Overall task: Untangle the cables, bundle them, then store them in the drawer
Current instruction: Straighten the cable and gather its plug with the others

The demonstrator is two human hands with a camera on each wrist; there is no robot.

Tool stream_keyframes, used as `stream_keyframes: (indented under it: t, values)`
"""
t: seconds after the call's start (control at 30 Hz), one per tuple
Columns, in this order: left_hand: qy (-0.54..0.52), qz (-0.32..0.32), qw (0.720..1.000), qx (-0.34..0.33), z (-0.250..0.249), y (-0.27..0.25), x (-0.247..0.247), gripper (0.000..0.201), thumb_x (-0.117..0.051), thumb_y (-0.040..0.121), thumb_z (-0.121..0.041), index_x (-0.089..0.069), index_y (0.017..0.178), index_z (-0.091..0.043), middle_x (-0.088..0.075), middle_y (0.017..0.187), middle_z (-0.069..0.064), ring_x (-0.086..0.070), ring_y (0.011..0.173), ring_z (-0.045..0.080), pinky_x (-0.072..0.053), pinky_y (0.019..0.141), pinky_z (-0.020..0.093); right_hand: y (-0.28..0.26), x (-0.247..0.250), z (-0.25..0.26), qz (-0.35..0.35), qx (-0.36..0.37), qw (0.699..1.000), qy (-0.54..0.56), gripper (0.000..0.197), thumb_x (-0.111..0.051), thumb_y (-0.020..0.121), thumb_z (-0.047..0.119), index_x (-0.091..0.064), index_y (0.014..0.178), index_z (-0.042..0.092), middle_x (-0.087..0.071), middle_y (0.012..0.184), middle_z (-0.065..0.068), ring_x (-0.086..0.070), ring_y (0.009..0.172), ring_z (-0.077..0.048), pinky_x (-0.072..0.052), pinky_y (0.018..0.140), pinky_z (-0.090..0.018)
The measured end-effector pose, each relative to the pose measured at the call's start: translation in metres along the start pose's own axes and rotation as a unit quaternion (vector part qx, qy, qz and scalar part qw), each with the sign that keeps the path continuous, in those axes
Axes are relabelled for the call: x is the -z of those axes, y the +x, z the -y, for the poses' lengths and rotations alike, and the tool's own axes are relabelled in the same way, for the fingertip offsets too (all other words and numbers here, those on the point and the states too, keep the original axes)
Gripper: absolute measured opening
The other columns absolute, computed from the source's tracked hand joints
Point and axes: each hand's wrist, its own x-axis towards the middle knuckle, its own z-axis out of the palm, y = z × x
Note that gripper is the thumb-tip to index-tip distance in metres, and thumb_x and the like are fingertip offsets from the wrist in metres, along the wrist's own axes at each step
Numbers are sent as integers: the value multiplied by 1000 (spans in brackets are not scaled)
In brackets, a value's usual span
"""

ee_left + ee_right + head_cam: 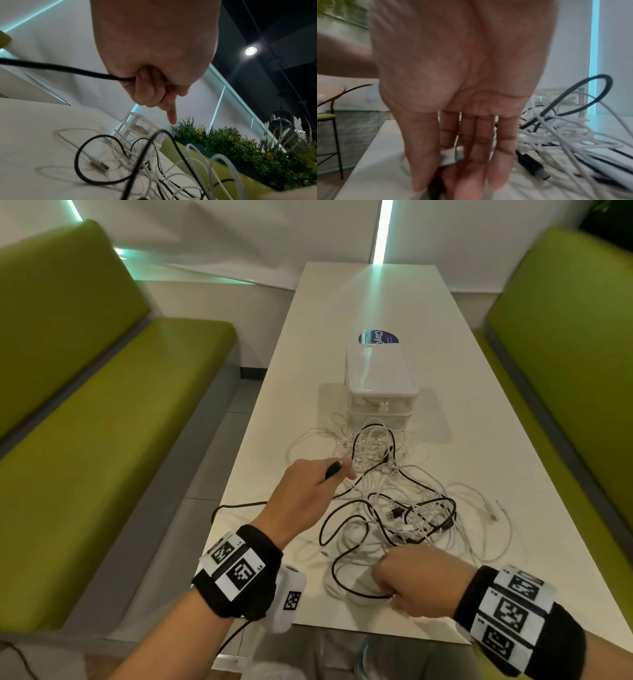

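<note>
1. At the far left, a loose stretch of the black cable (239,504) trails off the left edge of the white table (445,392) and runs back toward the person.

2. Next comes the left hand (308,491), raised above the table. Its fingers are curled around the black cable near one end, and the plug tip (334,469) pokes out past the knuckles, pointing right toward the pile. In the left wrist view the cable (68,69) enters the closed fist from the left, with one finger (172,115) left pointing down.

3. Right of that hand, in the middle of the table, lies the tangle of cables (404,501): many thin white leads crossed by loops of the same black cable. The black one runs roughly left to right through the heap, so its long axis lies along the line between the two hands.

4. Behind the tangle, farther from the person, stands the white drawer unit (380,385), with its drawers shut.

5. At the near right sits the right hand (418,580), low against the table at the front edge of the pile. Its fingers are curled over a black loop (356,594); the right wrist view is blurred, showing fingers (476,148) pressed down over something white, so the exact hold is unclear.

6. Judgement: both hands seem to be on the black cable, and the left, holding the free end, is better placed to draw it leftward out of the white leads.
</note>
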Motion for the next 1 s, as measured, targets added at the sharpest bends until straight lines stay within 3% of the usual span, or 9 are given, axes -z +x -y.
stream_keyframes:
  t: [0.13,0.2,0.3,0.4,0.53,0.67,0.77,0.87,1.0]
  values:
    - [-2,8,1000,-14,-4,-3,0,39,-40,102,-37,-73,95,-18,-52,48,-19,-47,49,5,-29,52,17,-3,15,-9,-39,-17,997,64,21,-50,94,20,-69,104,19,-68,98,-2,-64,88,-19,-54,82,-35]
    - [-7,19,1000,-24,-10,-4,1,34,-42,103,-29,-72,97,-15,-59,71,-28,-54,68,4,-32,53,11,-7,29,-14,-69,-16,992,107,19,-53,93,25,-71,98,21,-70,91,2,-63,76,-10,-54,79,-34]
    - [11,32,998,-46,-13,-6,-1,26,-46,101,-24,-72,100,-17,-59,64,-25,-53,66,-9,-34,60,9,-13,53,-16,-118,-23,974,194,14,-56,92,27,-70,90,24,-71,76,9,-59,55,3,-53,67,-24]
    - [34,45,994,-89,-9,-6,-7,26,-46,100,-31,-70,106,-21,-57,90,-18,-52,84,-3,-41,76,16,-19,73,-15,-232,-49,917,322,13,-60,92,27,-67,81,22,-71,67,6,-66,51,-5,-56,60,-27]
    - [50,61,990,-118,-13,-6,-9,43,-33,99,-48,-62,113,-20,-59,97,-10,-48,93,7,-42,84,27,-17,93,-7,-334,-79,846,409,13,-67,88,30,-61,87,19,-72,69,1,-68,51,-13,-56,54,-29]
    - [-9,81,993,-84,-11,-4,-13,26,-39,100,-42,-47,120,-27,-65,97,-2,-61,89,18,-49,81,43,-11,98,-4,-331,-62,850,405,13,-58,91,6,-54,94,18,-71,77,-1,-69,63,-10,-57,66,-45]
    - [20,107,991,-76,-9,-2,-15,57,-45,97,-43,-14,145,-47,-67,107,3,-63,97,20,-50,86,37,-12,97,-5,-306,-22,869,389,22,-49,94,0,-52,105,19,-72,90,1,-69,83,-7,-55,79,-33]
    - [-6,56,994,-99,-5,0,-17,42,-51,97,-35,-33,136,-38,-68,107,1,-65,95,20,-51,82,40,-11,96,-5,-312,0,874,373,26,-47,93,-4,-59,105,16,-71,97,7,-66,89,-1,-48,76,-15]
    - [-29,-11,996,-85,5,1,-15,33,-60,93,-22,-48,123,-26,-71,97,-4,-66,88,15,-51,73,32,-3,92,-4,-318,31,884,342,24,-58,91,6,-66,110,19,-71,104,12,-66,96,-6,-52,87,-28]
